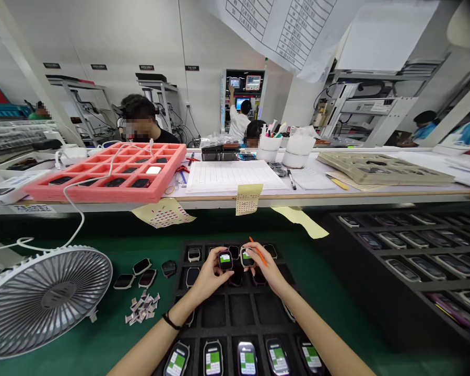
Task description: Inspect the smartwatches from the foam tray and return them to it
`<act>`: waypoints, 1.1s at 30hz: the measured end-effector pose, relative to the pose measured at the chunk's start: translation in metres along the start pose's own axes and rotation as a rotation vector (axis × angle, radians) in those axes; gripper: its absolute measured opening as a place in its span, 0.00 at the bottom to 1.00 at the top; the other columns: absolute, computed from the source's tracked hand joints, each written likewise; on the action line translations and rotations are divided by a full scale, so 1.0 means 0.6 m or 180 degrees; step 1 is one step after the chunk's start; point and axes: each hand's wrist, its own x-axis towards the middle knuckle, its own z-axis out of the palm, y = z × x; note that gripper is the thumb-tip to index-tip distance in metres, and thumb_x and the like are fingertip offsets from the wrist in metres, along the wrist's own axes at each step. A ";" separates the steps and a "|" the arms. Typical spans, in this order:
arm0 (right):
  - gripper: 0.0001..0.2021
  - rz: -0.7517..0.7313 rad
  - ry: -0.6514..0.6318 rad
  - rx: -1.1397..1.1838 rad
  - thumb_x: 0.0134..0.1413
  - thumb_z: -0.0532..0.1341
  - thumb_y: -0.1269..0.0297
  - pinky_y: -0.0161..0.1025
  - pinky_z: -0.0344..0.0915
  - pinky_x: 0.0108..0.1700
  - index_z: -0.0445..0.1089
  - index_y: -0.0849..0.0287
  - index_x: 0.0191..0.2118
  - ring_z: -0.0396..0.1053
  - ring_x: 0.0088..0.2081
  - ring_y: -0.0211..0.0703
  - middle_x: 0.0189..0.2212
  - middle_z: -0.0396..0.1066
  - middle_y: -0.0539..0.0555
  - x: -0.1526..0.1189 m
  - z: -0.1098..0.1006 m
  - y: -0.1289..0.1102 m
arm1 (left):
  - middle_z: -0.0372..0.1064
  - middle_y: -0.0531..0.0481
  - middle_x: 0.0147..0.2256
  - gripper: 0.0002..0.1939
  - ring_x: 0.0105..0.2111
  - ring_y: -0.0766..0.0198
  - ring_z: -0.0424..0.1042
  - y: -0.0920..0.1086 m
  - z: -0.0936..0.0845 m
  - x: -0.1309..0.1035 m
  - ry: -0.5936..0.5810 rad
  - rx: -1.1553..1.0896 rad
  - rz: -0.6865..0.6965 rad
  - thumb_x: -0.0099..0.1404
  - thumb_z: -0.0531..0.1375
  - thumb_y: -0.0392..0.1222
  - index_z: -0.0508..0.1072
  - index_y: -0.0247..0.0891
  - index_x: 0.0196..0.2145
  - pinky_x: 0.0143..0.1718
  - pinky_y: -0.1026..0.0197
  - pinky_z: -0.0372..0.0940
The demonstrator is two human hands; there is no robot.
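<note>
My left hand [208, 275] is closed around the sides of a dark purple-rimmed smartwatch [225, 259], its lit screen green and white. Beside it, my right hand [271, 271] grips a pale-framed smartwatch [246, 256] with a similar lit screen. An orange pen-like stick [258, 251] also sits between the right fingers, slanting up to the left. Both hands are above a black compartment tray [227, 310]. In its front row lie several lit watches, one of them a silver-rimmed smartwatch [247, 359]. Darker watches rest in the back rows, partly hidden by my hands.
Left on the green mat are a white-rimmed fan [49, 300], loose watches [147, 278] and a pile of small strips [143, 308]. At right stands another black watch tray [360, 271]. A shelf ahead carries a pink compartment tray [156, 194], papers and pen cups.
</note>
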 end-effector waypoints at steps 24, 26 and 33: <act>0.21 0.0511 -0.1082 0.0775 0.46 0.67 0.58 0.37 0.71 0.38 0.69 0.55 0.47 0.71 0.31 0.37 0.35 0.71 0.50 -0.014 0.024 -0.018 | 0.70 0.45 0.47 0.22 0.49 0.52 0.67 0.031 -0.009 0.001 0.0215 0.1371 0.1389 0.54 0.62 0.33 0.69 0.44 0.47 0.51 0.48 0.64; 0.19 0.0641 -0.1260 0.0954 0.46 0.68 0.60 0.37 0.70 0.40 0.71 0.57 0.46 0.72 0.34 0.37 0.35 0.72 0.51 -0.016 0.021 -0.027 | 0.69 0.45 0.50 0.21 0.53 0.52 0.64 0.036 -0.006 -0.001 0.0123 0.1302 0.1401 0.56 0.62 0.35 0.68 0.44 0.48 0.53 0.47 0.62; 0.20 0.0775 -0.1155 0.1134 0.39 0.71 0.63 0.37 0.67 0.40 0.72 0.60 0.42 0.72 0.35 0.40 0.32 0.73 0.51 -0.017 0.020 -0.022 | 0.68 0.44 0.51 0.19 0.55 0.52 0.63 0.035 -0.001 -0.004 0.0015 0.1168 0.1365 0.58 0.63 0.39 0.68 0.42 0.48 0.54 0.47 0.62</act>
